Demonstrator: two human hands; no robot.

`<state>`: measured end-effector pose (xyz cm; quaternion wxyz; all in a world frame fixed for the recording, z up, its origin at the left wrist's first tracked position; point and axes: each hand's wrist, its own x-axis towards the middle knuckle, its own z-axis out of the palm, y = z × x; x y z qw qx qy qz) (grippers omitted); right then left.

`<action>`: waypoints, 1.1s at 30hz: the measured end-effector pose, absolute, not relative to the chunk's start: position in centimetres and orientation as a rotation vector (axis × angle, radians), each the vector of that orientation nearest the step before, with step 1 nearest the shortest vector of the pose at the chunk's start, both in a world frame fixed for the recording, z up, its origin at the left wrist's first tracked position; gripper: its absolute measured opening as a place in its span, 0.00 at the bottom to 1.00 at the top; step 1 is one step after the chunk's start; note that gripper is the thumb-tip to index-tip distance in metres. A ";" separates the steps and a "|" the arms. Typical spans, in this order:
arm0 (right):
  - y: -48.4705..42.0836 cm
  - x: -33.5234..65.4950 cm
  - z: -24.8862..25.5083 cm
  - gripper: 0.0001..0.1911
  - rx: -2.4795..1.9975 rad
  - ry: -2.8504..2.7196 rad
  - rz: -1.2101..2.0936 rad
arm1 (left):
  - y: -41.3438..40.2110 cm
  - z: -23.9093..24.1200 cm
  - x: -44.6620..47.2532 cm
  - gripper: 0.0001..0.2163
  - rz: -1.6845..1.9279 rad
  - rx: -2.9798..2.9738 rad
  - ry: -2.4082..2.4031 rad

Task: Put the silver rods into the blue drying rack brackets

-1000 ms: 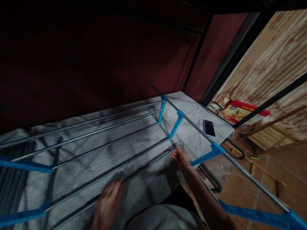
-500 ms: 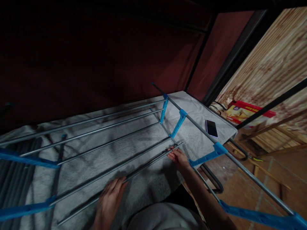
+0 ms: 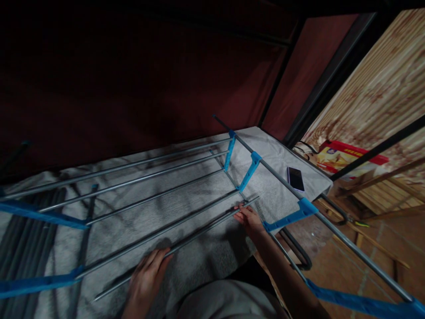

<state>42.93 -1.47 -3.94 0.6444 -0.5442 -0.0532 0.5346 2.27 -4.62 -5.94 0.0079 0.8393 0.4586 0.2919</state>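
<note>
A loose grey metal tube (image 3: pixel 202 231) slants across the front of a rack frame. Near its left part, my left hand (image 3: pixel 148 274) is closed around it. My right hand (image 3: pixel 248 218) pinches the same tube close to its right end, which sticks out beyond the fingers. Behind the tube, several grey rods of the rack run between blue plastic brackets at left (image 3: pixel 43 283) and right (image 3: pixel 249 172). Another blue bracket (image 3: pixel 292 216) sits just right of my right hand, joined to a long side pole (image 3: pixel 277 172).
A pale grey cloth (image 3: pixel 186 186) covers the surface under the rack. Several spare tubes (image 3: pixel 29 239) lie at the left. A phone (image 3: pixel 295 178) rests on the cloth at right. Beyond the edge are a red and yellow box (image 3: pixel 348 158) and a tiled floor (image 3: pixel 375 252).
The tube has shifted slightly right, its left end coming up and inward. Both hands keep their hold; the whole view has moved a little.
</note>
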 end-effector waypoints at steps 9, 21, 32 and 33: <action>-1.3 43.2 -4.1 0.21 -1.242 -0.131 1.215 | -4.4 -6.9 2.1 0.11 0.871 2.598 1.473; -1.8 44.3 -4.2 0.21 -1.247 -0.096 1.196 | -5.3 -5.7 1.3 0.12 0.858 2.517 1.636; -2.3 44.2 -5.0 0.26 -1.267 -0.119 1.228 | -6.0 -5.9 2.6 0.11 0.718 2.399 1.727; -2.3 44.3 -5.1 0.27 -1.264 -0.122 1.227 | -6.0 -6.0 2.4 0.11 0.717 2.365 1.743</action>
